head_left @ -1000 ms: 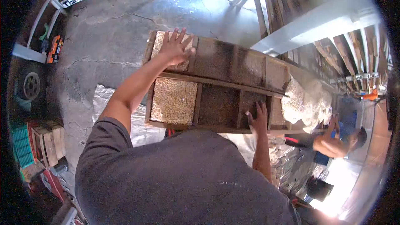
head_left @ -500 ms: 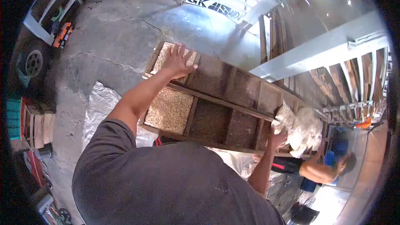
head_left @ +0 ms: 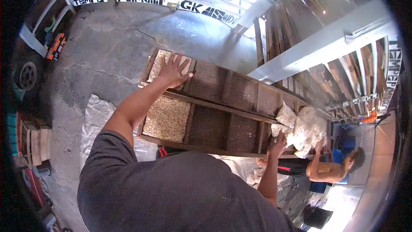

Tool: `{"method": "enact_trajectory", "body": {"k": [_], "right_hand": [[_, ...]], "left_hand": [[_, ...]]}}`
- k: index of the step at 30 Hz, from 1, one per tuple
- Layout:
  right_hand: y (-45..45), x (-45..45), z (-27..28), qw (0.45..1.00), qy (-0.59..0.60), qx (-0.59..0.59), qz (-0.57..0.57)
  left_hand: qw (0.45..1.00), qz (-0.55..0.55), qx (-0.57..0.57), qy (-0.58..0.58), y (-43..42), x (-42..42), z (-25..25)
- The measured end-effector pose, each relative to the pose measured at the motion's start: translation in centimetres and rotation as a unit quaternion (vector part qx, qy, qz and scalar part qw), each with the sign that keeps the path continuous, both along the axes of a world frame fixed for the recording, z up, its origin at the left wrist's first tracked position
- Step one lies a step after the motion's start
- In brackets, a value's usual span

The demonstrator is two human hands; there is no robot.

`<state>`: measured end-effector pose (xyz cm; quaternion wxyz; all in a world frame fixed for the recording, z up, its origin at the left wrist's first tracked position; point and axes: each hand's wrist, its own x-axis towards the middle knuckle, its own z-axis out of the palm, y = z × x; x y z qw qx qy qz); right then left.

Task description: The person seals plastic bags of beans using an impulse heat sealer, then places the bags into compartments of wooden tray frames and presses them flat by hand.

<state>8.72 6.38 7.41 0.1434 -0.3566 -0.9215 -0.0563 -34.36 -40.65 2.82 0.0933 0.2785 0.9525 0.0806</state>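
My left hand [head_left: 173,72] lies spread, palm down, on a pack of pale beans [head_left: 156,66] in the upper left compartment of a long wooden tray [head_left: 206,104]. Below it, another bean-filled pack [head_left: 167,119] fills the lower left compartment. Several dark compartments of the tray lie to the right of these two. At the tray's right part, my right hand [head_left: 277,145] has its fingers bent against the lower edge of the heaped clear bags of beans [head_left: 305,131]. Its fingertips are partly hidden among the bags.
A co-worker [head_left: 328,169] sits at the right, one hand near the heaped bags. A white beam [head_left: 317,45] slants above the tray's right half. Silvery sheeting [head_left: 101,122] lies on the floor at left, and wooden crates [head_left: 39,144] stand beyond it.
My right hand has gone from a compartment on the right to the bags of beans. My left hand stays on the upper left pack. The view has shifted.
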Motion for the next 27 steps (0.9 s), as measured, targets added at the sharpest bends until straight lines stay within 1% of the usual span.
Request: {"method": "enact_trajectory", "body": {"k": [1,3,4,5,6,7,8,9,10,11,12,13,14,15,16,18,19,20,21,22,23,24,25,26,27], "right_hand": [[0.0,0.7,0.1,0.999,0.025,0.021,0.019],[0.2,1.7,0.1,0.998,0.004,0.049,-0.038],[0.3,1.8,-0.2,0.996,-0.006,0.058,-0.068],[-0.2,1.2,-0.5,0.993,0.034,0.104,-0.054],[-0.4,1.0,-0.3,0.997,0.029,0.065,-0.028],[-0.4,0.3,-0.7,0.996,0.003,0.087,-0.017],[0.0,0.1,-0.8,0.993,-0.018,0.112,-0.022],[0.1,-0.6,-0.1,0.997,-0.032,0.06,-0.03],[0.6,-0.5,1.5,0.998,-0.047,0.008,-0.043],[1.2,-0.1,1.0,0.995,-0.066,0.059,-0.052],[3.2,0.1,-0.4,0.996,-0.06,0.06,-0.041],[4.8,0.2,-1.5,0.999,0.001,0.023,-0.032],[0.8,-1.0,3.4,0.997,-0.007,0.003,-0.074],[3.2,-1.0,1.1,0.992,0.058,-0.037,-0.104],[5.4,-0.6,-1.1,0.982,0.12,-0.077,-0.123],[2.3,-1.4,4.5,0.97,0.084,-0.15,-0.17],[2.2,-3.1,4.0,0.982,0.019,-0.128,-0.141],[2.5,-4.1,4.1,0.988,-0.041,-0.1,-0.107],[-0.8,-4.6,7.1,0.989,0.058,-0.12,-0.067],[-5.5,-5.2,11.4,0.978,0.153,-0.14,-0.022],[-8.4,-6.4,13.9,0.913,0.249,-0.322,-0.034],[-10.0,-8.2,13.2,0.897,0.282,-0.341,0.018],[-11.6,-10.0,12.5,0.876,0.312,-0.361,0.071],[-13.8,-11.4,12.0,0.916,0.276,-0.222,0.186],[-16.1,-12.1,11.6,0.838,0.316,-0.376,0.24]], "left_hand": [[1.0,0.005,-0.007,-0.009,-0.2,0.4,1.0],[0.999,0.013,-0.028,-0.02,0.1,0.8,2.4],[1.0,0.016,-0.008,-0.026,0.7,0.8,2.5],[0.999,0.017,0.006,-0.032,1.1,0.9,2.0],[0.999,0.011,0.015,-0.036,1.5,0.8,1.4],[0.999,-0.027,0.033,0.009,1.7,1.0,-0.1],[0.999,-0.027,0.039,-0.014,1.8,1.2,1.4],[0.997,-0.046,0.043,-0.038,2.2,1.6,3.1],[0.996,-0.076,0.042,-0.024,2.1,1.2,3.0],[0.99,-0.094,0.086,-0.066,2.1,0.5,3.1],[0.987,-0.101,0.112,-0.061,0.9,-0.1,1.8],[0.983,-0.109,0.136,-0.056,-0.4,-0.6,0.5],[0.994,-0.093,0.049,-0.016,-0.9,1.5,5.7],[0.996,-0.081,-0.042,0.02,-1.4,3.7,10.9],[0.999,-0.034,-0.04,-0.003,-2.7,3.7,8.5],[0.997,0.061,-0.036,-0.044,-5.6,3.9,3.6],[0.994,0.062,-0.038,-0.077,-5.7,4.0,4.2],[0.983,0.016,0.098,-0.152,-4.2,3.9,4.2],[0.946,-0.023,0.227,-0.231,-3.6,4.4,3.5],[0.884,-0.056,0.347,-0.307,-3.2,5.5,3.1],[0.854,-0.168,0.399,-0.289,-0.9,8.0,5.4],[0.81,-0.275,0.443,-0.267,2.3,11.1,8.8],[0.863,-0.296,0.383,-0.146,3.9,13.6,11.1],[0.897,-0.309,0.315,-0.025,5.2,15.7,12.7],[0.832,-0.334,0.443,-0.025,7.1,17.5,13.4]]}}
